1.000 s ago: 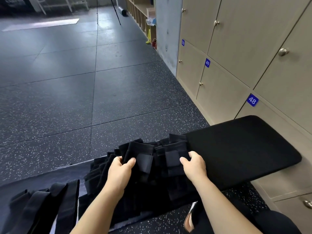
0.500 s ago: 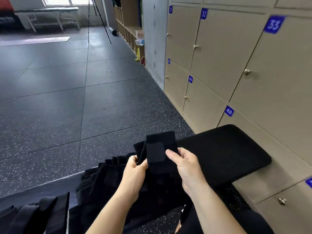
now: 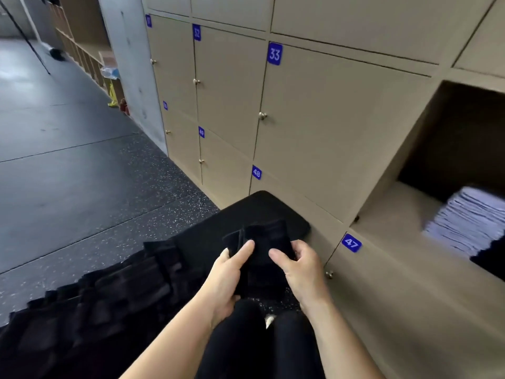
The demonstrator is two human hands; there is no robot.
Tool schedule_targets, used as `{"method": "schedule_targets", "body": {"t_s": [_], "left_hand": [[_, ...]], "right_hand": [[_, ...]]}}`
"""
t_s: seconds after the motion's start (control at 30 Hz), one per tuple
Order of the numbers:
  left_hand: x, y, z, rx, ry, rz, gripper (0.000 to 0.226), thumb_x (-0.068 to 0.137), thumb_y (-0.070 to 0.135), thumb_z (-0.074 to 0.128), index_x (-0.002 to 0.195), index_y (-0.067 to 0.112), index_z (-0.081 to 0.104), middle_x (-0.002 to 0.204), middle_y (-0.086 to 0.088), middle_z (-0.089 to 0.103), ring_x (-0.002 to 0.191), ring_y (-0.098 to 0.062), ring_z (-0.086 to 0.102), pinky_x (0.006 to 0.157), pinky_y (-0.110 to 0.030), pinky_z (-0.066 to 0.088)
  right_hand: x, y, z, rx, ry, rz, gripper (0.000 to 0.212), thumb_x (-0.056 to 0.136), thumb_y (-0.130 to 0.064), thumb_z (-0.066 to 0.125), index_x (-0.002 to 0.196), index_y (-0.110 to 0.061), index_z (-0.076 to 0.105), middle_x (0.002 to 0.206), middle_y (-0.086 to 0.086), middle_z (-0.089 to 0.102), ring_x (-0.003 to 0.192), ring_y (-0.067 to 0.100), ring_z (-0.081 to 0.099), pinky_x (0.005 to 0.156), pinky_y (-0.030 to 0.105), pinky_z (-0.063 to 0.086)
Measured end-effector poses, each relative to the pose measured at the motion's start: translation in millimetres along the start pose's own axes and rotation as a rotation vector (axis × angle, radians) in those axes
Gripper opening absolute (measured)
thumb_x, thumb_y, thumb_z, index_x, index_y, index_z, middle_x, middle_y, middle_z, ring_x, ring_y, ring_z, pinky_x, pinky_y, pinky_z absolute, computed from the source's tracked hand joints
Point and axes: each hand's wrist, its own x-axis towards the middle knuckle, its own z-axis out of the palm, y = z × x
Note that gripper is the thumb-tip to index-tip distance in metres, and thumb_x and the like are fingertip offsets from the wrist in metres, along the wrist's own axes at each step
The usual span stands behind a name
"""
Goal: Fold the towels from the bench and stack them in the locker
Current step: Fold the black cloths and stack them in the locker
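Observation:
A small folded black towel [image 3: 262, 242] is held in front of me above the black bench [image 3: 262, 206]. My left hand [image 3: 232, 272] grips its left side, thumb on top. My right hand [image 3: 297, 265] grips its right side, fingers curled round the edge. More black towels [image 3: 114, 291] lie in an overlapping row along the bench at lower left. At the right an open locker [image 3: 404, 212] holds a stack of folded pale grey towels [image 3: 470, 220] with a black towel [image 3: 489, 259] in front of it.
Beige locker doors numbered 32, 33 [image 3: 274, 53], 48 and 47 [image 3: 351, 242] are closed, with small knobs. Dark speckled rubber floor [image 3: 82, 173] spreads to the left. My black-clad legs [image 3: 259, 343] are below the hands. Wooden shelves stand far back left.
Both hands lifted one black towel off the row on the bench. They carried it rightward toward the lockers as my view turned right, bringing the open locker and its stack into sight.

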Motion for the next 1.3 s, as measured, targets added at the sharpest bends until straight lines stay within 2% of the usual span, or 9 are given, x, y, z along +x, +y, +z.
{"method": "schedule_targets", "body": {"t_s": [0.13,0.23,0.3,0.53,0.67,0.97,1.1,1.2,1.3], "left_hand": [[15,-20,57,-0.016,-0.057,-0.045,0.029,0.094,0.038,0.062,0.116,0.019,0.065,0.101,-0.006,0.076,0.083,-0.023,0.075,0.049,-0.024,0.055],[33,-39,95,-0.044,-0.089,-0.069,0.038,0.092,0.042,0.064,0.121,0.018,0.064,0.106,-0.009,0.075,0.095,-0.03,0.073,0.084,-0.045,0.059],[45,-51,119,-0.032,-0.102,-0.057,0.037,0.092,0.041,0.064,0.121,0.018,0.063,0.106,-0.009,0.075,0.097,-0.031,0.072,0.094,-0.051,0.054],[83,-80,184,-0.063,-0.189,-0.02,0.028,0.094,0.032,0.063,0.12,0.022,0.059,0.105,-0.004,0.075,0.093,-0.024,0.073,0.073,-0.037,0.057],[111,-91,200,-0.054,-0.209,-0.028,0.03,0.093,0.033,0.063,0.121,0.021,0.058,0.108,-0.006,0.074,0.097,-0.026,0.072,0.079,-0.042,0.057],[163,-118,215,-0.092,-0.269,-0.092,0.03,0.099,0.036,0.05,0.126,0.024,0.054,0.113,-0.004,0.073,0.103,-0.023,0.071,0.081,-0.04,0.055],[177,-128,221,-0.105,-0.231,-0.07,0.024,0.101,0.032,0.048,0.122,0.027,0.057,0.113,-0.002,0.073,0.104,-0.022,0.07,0.089,-0.045,0.054],[186,-131,222,-0.073,-0.183,-0.033,0.023,0.101,0.033,0.048,0.121,0.028,0.059,0.113,0.002,0.073,0.107,-0.02,0.068,0.095,-0.047,0.052],[193,-129,215,-0.057,-0.138,-0.012,0.022,0.1,0.033,0.05,0.119,0.026,0.06,0.11,0.001,0.073,0.103,-0.021,0.07,0.087,-0.044,0.056]], "right_hand": [[2,9,-58,0.09,0.086,0.034,0.019,0.079,-0.022,0.075,0.096,-0.017,0.068,0.089,-0.002,0.075,0.084,0.015,0.072,0.081,0.04,0.058],[1,17,-97,0.177,0.163,0.017,0.022,0.081,-0.01,0.072,0.101,-0.015,0.066,0.09,-0.002,0.075,0.084,0.014,0.072,0.073,0.029,0.058],[1,26,-119,0.211,0.226,-0.008,0.023,0.082,-0.005,0.07,0.102,-0.017,0.066,0.092,-0.002,0.075,0.085,0.012,0.071,0.069,0.023,0.056],[33,65,-177,0.153,0.408,-0.016,0.02,0.082,-0.003,0.07,0.096,-0.017,0.066,0.091,-0.002,0.074,0.088,0.013,0.07,0.078,0.031,0.056],[56,83,-194,0.132,0.417,-0.012,0.017,0.082,-0.004,0.069,0.096,-0.014,0.067,0.09,-0.003,0.074,0.086,0.012,0.07,0.077,0.028,0.056],[100,121,-220,0.066,0.446,0.068,0.01,0.08,-0.012,0.073,0.088,-0.016,0.068,0.087,0.002,0.074,0.086,0.021,0.069,0.082,0.042,0.056],[114,124,-227,0.034,0.44,0.058,0.006,0.081,-0.01,0.071,0.082,-0.014,0.067,0.076,0.0,0.07,0.073,0.015,0.063,0.068,0.029,0.052],[128,116,-236,0.122,0.493,0.063,0.005,0.086,-0.007,0.066,0.088,-0.011,0.066,0.083,0.007,0.072,0.074,0.013,0.062,0.07,0.027,0.05],[149,104,-253,0.27,0.568,0.061,0.007,0.087,-0.006,0.066,0.091,-0.011,0.065,0.089,0.009,0.073,0.081,0.019,0.066,0.076,0.035,0.052]]}}
